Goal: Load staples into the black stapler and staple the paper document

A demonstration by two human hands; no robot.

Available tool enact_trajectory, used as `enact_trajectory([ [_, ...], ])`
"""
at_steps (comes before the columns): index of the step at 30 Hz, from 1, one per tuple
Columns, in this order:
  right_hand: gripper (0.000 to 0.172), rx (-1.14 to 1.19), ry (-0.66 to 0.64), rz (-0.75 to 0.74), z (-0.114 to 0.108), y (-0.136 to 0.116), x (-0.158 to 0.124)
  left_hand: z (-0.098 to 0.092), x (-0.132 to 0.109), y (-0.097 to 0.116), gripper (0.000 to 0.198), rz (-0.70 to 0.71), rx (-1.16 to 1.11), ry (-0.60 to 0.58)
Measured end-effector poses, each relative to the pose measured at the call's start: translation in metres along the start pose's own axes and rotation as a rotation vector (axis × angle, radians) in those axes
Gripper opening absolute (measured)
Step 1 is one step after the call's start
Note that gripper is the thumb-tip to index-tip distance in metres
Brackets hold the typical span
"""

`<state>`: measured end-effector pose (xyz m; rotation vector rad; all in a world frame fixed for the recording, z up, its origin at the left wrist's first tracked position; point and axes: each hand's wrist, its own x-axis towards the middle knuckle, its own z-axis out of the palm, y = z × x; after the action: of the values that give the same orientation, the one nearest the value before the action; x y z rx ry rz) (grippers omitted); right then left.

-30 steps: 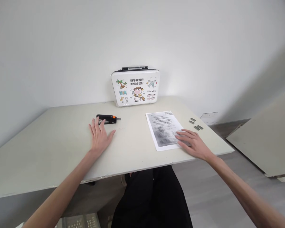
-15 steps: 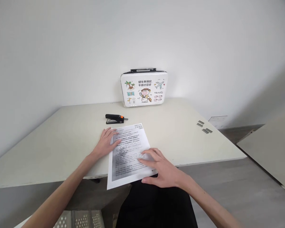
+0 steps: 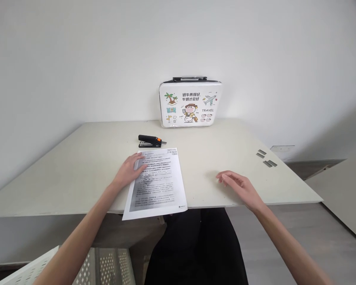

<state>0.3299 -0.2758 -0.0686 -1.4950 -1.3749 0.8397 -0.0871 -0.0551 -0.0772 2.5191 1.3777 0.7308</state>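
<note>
My left hand [image 3: 129, 170] lies open on the left edge of a printed sheet of paper [image 3: 158, 182], fingers stretched towards its top. The sheet's near edge hangs a little over the table's front edge. Right of the paper, my right hand [image 3: 235, 184] is over the table with its fingers loosely curled and nothing seen in it. Just beyond the paper's top edge rests a black stapler [image 3: 150, 141] with an orange part, a metal piece sticking out at its right end. Several grey staple strips [image 3: 267, 158] lie near the table's right edge.
A white case [image 3: 190, 105] with cartoon prints and a black handle stands at the back of the table [image 3: 86, 170], against the wall. Below the table at the left is a white perforated basket [image 3: 106, 265]. A pale panel [image 3: 341, 194] stands at the right.
My right hand has left the paper and moved right over the table, its fingers curling. My left hand stays on the sheet. The view has shifted slightly.
</note>
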Motion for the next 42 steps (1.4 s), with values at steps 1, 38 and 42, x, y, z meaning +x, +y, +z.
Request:
enact_trajectory([
  [1, 0.04, -0.005, 0.01, 0.006, 0.001, -0.001, -0.001, 0.002, -0.001, 0.0, 0.057, 0.008, 0.02, 0.019],
  [38, 0.038, -0.085, 0.056, 0.048, 0.015, 0.007, -0.006, 0.01, -0.007, -0.012, 0.062, 0.012, 0.238, -0.038],
  [42, 0.038, -0.088, 0.061, 0.026, 0.015, 0.007, -0.006, 0.009, -0.007, -0.011, 0.06, 0.021, 0.225, -0.044],
])
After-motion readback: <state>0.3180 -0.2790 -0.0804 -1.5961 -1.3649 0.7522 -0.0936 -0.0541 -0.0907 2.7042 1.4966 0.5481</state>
